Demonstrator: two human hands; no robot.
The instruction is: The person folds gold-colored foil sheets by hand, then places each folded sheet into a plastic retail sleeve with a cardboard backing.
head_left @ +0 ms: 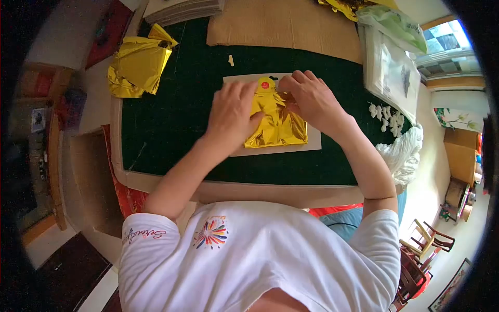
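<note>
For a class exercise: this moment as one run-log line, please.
left hand: on gold foil, left side | right hand: at foil's upper right | pale card: beneath foil

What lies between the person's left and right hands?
In the head view, gold foil lies between the left hand and the right hand, with a yellow tab at its top and a pale card beneath it.

- White T-shirt (291, 234), short-sleeved, soft creases across front.
- Chest print (211, 235), wearer's left: multicoloured burst, rays include orange and blue; small orange lettering (216, 218) above, illegible.
- Left sleeve (150, 255): reddish cursive script (145, 235), begins "Seren".
- Right sleeve (382, 231): white, creased near hem.
</note>
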